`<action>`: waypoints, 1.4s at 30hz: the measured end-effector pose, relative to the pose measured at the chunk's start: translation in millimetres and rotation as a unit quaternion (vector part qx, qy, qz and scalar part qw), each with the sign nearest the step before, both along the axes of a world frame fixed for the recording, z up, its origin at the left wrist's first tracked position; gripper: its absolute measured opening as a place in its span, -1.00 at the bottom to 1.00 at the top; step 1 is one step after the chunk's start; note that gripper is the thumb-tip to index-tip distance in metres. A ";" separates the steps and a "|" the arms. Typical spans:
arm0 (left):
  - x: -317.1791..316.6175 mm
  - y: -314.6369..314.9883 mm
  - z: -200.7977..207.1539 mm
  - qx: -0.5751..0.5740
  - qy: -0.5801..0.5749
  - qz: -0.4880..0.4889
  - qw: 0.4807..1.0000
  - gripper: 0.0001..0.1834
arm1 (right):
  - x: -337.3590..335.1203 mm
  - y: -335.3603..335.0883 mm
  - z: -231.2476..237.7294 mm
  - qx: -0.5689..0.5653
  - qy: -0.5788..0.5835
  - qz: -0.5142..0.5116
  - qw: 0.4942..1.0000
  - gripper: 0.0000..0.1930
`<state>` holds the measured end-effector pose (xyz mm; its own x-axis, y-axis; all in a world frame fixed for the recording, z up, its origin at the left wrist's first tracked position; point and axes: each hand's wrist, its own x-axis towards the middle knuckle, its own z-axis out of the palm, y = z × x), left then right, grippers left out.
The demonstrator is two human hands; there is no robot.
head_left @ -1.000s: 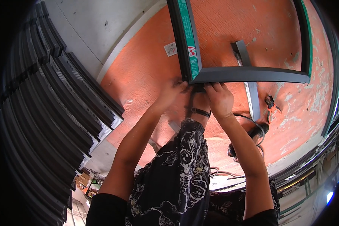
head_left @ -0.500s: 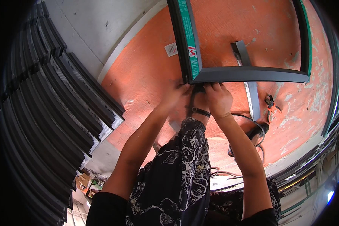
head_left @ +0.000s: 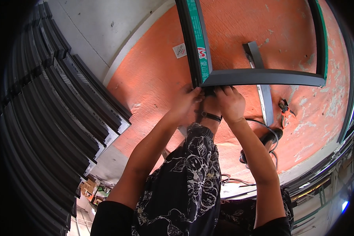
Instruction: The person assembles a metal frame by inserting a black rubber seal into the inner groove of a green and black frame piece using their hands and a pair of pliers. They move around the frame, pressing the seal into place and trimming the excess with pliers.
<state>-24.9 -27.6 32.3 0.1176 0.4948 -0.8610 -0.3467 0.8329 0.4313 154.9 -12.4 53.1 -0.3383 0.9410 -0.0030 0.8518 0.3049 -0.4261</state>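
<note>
A dark grey metal frame (head_left: 263, 77), with green protective film on its sides, reaches from the far edge towards me. My left hand (head_left: 187, 103) is at its near left corner, with the thumb and fingers pinched together; whatever they hold is hidden. Close by on the right, my right hand (head_left: 232, 103) has its fingers curled against the underside of the near rail. A small dark edge shows at those fingertips, too little to name. Below the corner, between both hands, is my lower leg with a dark strap (head_left: 211, 116).
Stacked dark profiles (head_left: 74, 106) fill the left side. On the orange floor lie a grey metal bar (head_left: 264, 104), passing beneath the frame, orange-handled pliers (head_left: 286, 109), a black cable (head_left: 259, 122) and a white paper label (head_left: 180, 50). More long profiles (head_left: 348, 90) line the right.
My left hand, blurred before, is now steadier, its fingers drawn together at the corner. The right hand stays at the rail. The whole view has shifted slightly.
</note>
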 end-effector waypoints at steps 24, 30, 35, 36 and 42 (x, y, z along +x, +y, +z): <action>-8.2 6.7 0.5 0.139 0.119 -0.111 0.977 -0.79 | 0.6 -2.5 -8.4 0.054 0.015 -0.012 0.998 -0.80; -11.1 15.3 11.3 0.186 0.151 -0.181 0.954 -0.74 | -0.2 -0.6 -7.7 0.058 0.030 -0.011 0.998 -0.80; -15.0 15.0 2.7 0.197 0.249 -0.269 0.909 -0.76 | 0.3 -0.2 -6.9 0.058 0.016 -0.008 0.998 -0.75; -15.4 11.8 -2.0 0.218 0.258 -0.264 0.904 -0.77 | 1.1 -1.5 -7.0 0.055 0.007 -0.002 0.998 -0.70; -10.4 5.1 -8.0 0.220 0.290 -0.245 0.898 -0.77 | 1.1 0.0 -6.4 0.056 0.019 0.002 0.998 -0.71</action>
